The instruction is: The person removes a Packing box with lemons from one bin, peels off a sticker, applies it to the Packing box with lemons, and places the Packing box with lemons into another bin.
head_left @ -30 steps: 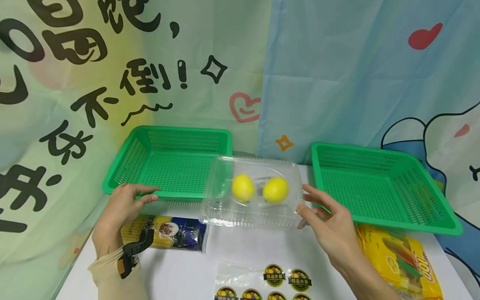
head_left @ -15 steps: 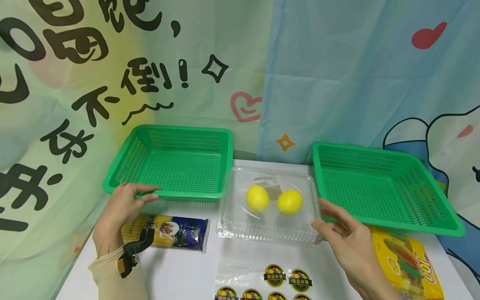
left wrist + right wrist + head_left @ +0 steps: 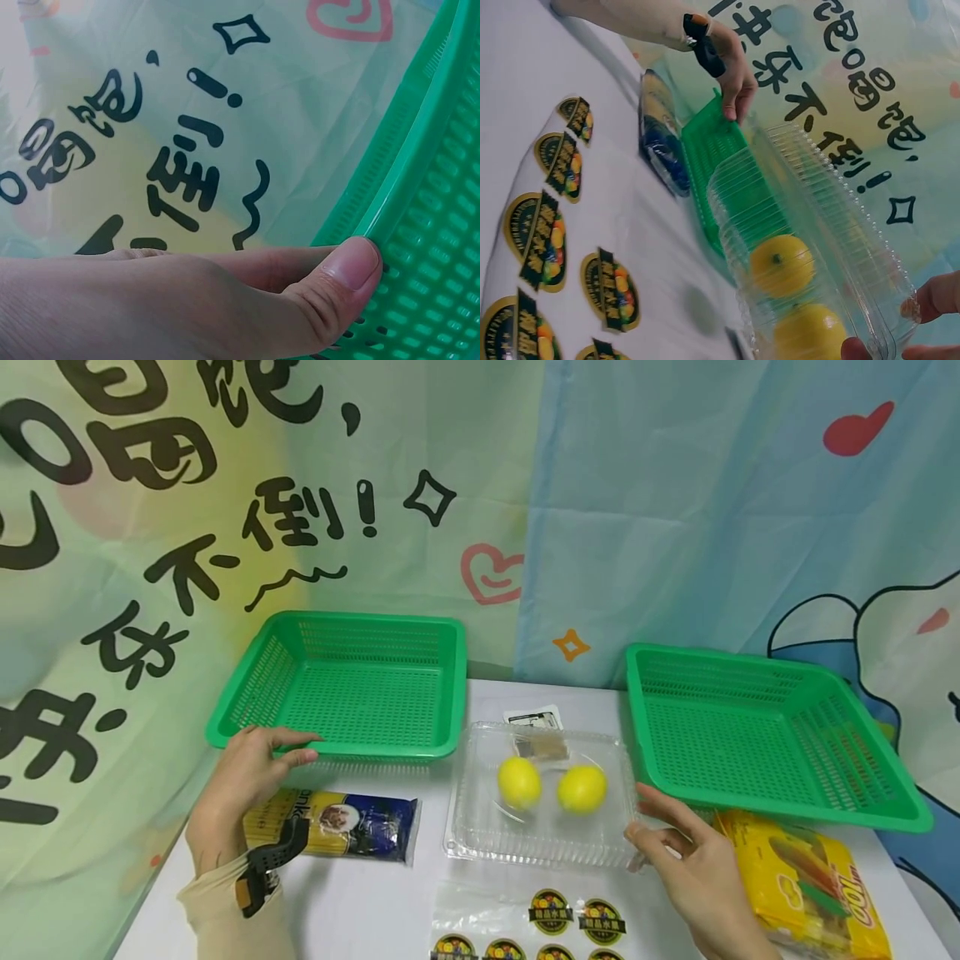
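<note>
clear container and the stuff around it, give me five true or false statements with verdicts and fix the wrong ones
1. The right hand holds the clear container at its right side. True.
2. There are three yellow fruits in the container. False: two yellow fruits are there.
3. The left hand grips the blue and yellow packet. False: it pinches the rim of the left green basket.
4. The sheet of round stickers lies nearer the person than the clear container. True.
5. The yellow bag lies behind the right green basket. False: it lies on the person's side of that basket.
</note>
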`<state>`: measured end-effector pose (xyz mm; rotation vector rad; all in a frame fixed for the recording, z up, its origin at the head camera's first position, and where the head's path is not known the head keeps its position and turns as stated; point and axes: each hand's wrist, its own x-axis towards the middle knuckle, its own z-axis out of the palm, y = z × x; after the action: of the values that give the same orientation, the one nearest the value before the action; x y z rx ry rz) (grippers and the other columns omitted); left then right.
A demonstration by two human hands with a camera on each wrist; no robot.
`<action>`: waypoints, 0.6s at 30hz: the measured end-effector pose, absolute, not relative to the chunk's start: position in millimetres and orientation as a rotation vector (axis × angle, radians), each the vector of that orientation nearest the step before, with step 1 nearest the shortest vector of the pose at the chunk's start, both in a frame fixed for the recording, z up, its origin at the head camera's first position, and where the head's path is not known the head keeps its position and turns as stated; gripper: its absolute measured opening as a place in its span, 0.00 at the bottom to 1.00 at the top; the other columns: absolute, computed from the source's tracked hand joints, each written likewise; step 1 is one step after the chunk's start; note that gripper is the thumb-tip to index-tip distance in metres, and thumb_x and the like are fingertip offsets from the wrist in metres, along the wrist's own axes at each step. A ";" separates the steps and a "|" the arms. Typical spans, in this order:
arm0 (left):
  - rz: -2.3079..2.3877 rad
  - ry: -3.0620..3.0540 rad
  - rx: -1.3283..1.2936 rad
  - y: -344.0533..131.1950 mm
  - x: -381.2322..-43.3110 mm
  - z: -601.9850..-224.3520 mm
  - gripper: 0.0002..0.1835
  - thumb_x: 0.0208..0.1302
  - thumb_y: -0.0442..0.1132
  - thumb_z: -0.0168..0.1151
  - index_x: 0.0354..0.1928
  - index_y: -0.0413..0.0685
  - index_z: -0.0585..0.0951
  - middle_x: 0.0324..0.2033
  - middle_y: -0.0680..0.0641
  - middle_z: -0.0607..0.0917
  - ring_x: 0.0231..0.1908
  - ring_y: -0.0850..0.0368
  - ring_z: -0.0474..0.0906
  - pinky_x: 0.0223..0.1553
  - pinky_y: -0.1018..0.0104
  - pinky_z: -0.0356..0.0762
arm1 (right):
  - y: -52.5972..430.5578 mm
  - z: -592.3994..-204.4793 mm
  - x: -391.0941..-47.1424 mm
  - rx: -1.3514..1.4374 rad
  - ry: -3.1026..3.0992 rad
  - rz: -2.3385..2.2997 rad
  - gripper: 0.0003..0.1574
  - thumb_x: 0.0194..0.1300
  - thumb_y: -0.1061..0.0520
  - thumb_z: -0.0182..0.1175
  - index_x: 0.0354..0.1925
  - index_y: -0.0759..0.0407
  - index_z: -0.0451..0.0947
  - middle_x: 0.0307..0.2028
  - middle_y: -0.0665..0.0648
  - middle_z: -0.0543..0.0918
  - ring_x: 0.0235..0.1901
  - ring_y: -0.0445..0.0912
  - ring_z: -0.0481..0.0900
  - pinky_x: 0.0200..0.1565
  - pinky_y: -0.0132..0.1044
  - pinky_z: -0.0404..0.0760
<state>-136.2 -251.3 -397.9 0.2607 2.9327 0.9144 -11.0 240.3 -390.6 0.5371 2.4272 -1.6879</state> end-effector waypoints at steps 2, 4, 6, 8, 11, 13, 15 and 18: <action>0.915 2.931 0.257 -251.0 -136.2 -397.4 0.18 0.72 0.42 0.67 0.59 0.43 0.86 0.57 0.33 0.86 0.67 0.24 0.71 0.76 0.24 0.40 | 240.1 -394.8 -10.9 0.531 2.437 -1.704 0.36 0.77 0.53 0.63 0.77 0.50 0.66 0.70 0.58 0.70 0.36 0.39 0.84 0.40 0.32 0.84; 0.915 2.931 0.256 -250.8 -136.2 -397.3 0.18 0.72 0.42 0.67 0.59 0.43 0.86 0.56 0.33 0.87 0.67 0.24 0.70 0.76 0.24 0.40 | 240.2 -398.4 -10.5 0.526 2.453 -1.718 0.35 0.76 0.55 0.63 0.77 0.51 0.67 0.68 0.57 0.72 0.36 0.39 0.84 0.38 0.32 0.84; 0.914 2.931 0.257 -250.6 -136.4 -397.3 0.18 0.72 0.42 0.67 0.59 0.44 0.86 0.56 0.34 0.87 0.67 0.24 0.71 0.76 0.24 0.39 | 240.8 -401.5 -9.9 0.523 2.470 -1.724 0.35 0.76 0.57 0.64 0.76 0.52 0.68 0.65 0.55 0.73 0.36 0.38 0.84 0.36 0.32 0.83; 0.912 2.933 0.258 -250.6 -136.5 -397.2 0.17 0.72 0.42 0.67 0.59 0.44 0.87 0.56 0.34 0.87 0.67 0.24 0.71 0.76 0.24 0.39 | 241.7 -404.6 -9.1 0.520 2.486 -1.727 0.35 0.75 0.57 0.64 0.76 0.53 0.69 0.62 0.52 0.74 0.36 0.38 0.84 0.35 0.32 0.83; 0.912 2.932 0.256 -250.8 -136.7 -397.1 0.17 0.73 0.41 0.67 0.59 0.44 0.87 0.56 0.33 0.87 0.67 0.24 0.71 0.76 0.24 0.39 | 242.7 -409.7 -8.8 0.531 2.499 -1.729 0.35 0.74 0.58 0.65 0.75 0.54 0.70 0.58 0.46 0.76 0.37 0.37 0.84 0.34 0.32 0.83; 0.912 2.930 0.252 -250.9 -136.7 -397.1 0.17 0.73 0.42 0.66 0.59 0.44 0.86 0.57 0.33 0.86 0.67 0.24 0.70 0.76 0.25 0.39 | 243.0 -413.5 -8.9 0.545 2.499 -1.730 0.35 0.74 0.58 0.66 0.75 0.54 0.70 0.57 0.45 0.77 0.37 0.36 0.84 0.34 0.32 0.83; 0.911 2.927 0.250 -250.8 -136.5 -397.1 0.17 0.73 0.42 0.66 0.59 0.44 0.86 0.57 0.33 0.86 0.67 0.24 0.70 0.76 0.25 0.38 | 243.4 -417.2 -9.0 0.561 2.496 -1.723 0.35 0.74 0.58 0.65 0.75 0.54 0.70 0.59 0.48 0.77 0.37 0.35 0.84 0.33 0.32 0.83; 0.886 2.934 0.252 -249.7 -136.5 -396.7 0.17 0.73 0.42 0.66 0.59 0.44 0.86 0.57 0.33 0.86 0.67 0.23 0.70 0.75 0.24 0.39 | 244.3 -422.6 -9.1 0.569 2.494 -1.711 0.35 0.74 0.59 0.64 0.75 0.53 0.69 0.64 0.56 0.76 0.38 0.34 0.83 0.33 0.31 0.82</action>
<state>-136.5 -249.7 -396.7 0.2523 2.9338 0.8862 -9.1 244.3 -422.6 0.5690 2.4943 -1.7107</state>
